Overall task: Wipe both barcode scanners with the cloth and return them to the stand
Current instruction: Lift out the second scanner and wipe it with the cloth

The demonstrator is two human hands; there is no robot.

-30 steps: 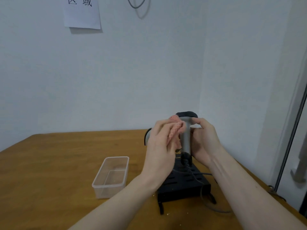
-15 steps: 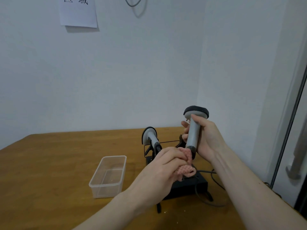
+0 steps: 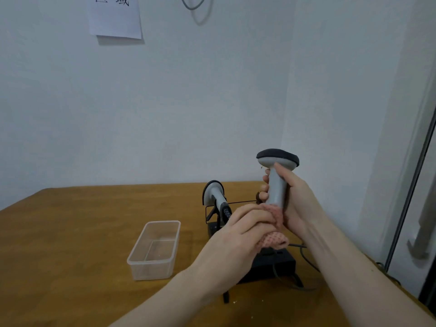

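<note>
A wooden table [image 3: 70,232] fills the lower part of the view, set against pale walls. Toward its right side sits a black stand [image 3: 273,263], partly hidden by the forearms. One barcode scanner [image 3: 215,197] rests in the stand's left place, grey-bodied with a black-rimmed head, tilted, its cord trailing down. The second scanner [image 3: 276,178] is held upright above the stand: a grey handle topped by a wide head with a black cap. The right hand [image 3: 295,204] is wrapped around its handle, fingers clamped on it. The left hand [image 3: 243,232] is closed on a pink cloth [image 3: 274,240] with a waffle-like texture, pressing it against the bottom of the held scanner's handle. Left of the stand, apart from it, stands a clear plastic box [image 3: 154,250], rectangular and open-topped; it appears empty but for faint specks on its floor.
</note>
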